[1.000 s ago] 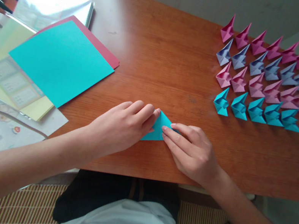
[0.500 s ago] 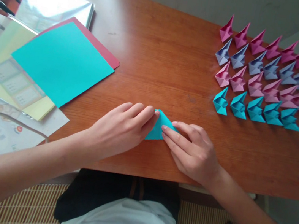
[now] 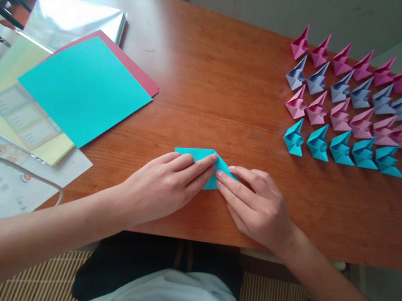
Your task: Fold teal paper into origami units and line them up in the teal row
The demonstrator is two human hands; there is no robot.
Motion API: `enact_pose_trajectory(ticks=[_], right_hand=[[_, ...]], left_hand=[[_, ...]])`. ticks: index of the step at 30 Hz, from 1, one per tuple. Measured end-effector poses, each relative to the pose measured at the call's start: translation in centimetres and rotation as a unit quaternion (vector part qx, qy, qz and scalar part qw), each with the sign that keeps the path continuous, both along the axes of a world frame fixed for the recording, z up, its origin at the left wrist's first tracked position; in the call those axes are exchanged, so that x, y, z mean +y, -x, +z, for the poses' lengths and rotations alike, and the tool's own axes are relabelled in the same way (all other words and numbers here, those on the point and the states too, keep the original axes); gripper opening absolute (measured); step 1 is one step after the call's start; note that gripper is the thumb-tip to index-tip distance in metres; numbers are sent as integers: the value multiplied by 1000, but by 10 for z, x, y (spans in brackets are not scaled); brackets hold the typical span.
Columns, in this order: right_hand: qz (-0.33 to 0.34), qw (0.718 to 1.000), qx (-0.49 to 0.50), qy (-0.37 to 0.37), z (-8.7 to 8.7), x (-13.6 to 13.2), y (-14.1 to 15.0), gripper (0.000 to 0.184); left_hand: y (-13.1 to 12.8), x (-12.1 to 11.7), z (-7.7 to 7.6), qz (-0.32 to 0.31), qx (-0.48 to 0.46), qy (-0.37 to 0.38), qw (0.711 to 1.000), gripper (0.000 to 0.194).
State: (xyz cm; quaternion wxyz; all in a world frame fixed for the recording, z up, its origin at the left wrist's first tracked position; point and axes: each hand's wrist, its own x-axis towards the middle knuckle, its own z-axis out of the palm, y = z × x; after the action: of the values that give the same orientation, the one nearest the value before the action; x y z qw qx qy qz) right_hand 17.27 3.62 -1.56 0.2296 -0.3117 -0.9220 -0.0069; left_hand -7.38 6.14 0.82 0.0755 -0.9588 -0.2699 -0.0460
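Observation:
A small folded teal paper [image 3: 200,154] lies on the wooden table [image 3: 217,80] near its front edge. My left hand [image 3: 163,185] lies over the paper's left part, fingers curled and pressing on its top edge. My right hand [image 3: 254,204] rests on the paper's right part with index and middle fingers stretched flat along it. The fingertips of both hands almost meet in the middle of the paper. Most of the paper is hidden under the hands.
Rows of folded paper pieces stand at the right: magenta [image 3: 350,64], lavender [image 3: 355,92], pink [image 3: 361,124] and teal [image 3: 341,148]. At the left lie a teal sheet [image 3: 83,86] on a red sheet [image 3: 140,75], a shiny foil pack [image 3: 72,16] and printed papers [image 3: 1,177].
A teal flap now shows to the left, above my left fingers, where earlier only a small triangle showed. My left fingertips have slid slightly down and right on the paper.

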Motion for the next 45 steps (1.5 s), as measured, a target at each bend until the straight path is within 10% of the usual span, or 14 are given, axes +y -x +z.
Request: enact_pose_trajectory(ticks=[45], right_hand=[[2,999,17,34,-1,0,-3,29]], left_hand=[[-4,-4,-4,13,-47,1,999,40]])
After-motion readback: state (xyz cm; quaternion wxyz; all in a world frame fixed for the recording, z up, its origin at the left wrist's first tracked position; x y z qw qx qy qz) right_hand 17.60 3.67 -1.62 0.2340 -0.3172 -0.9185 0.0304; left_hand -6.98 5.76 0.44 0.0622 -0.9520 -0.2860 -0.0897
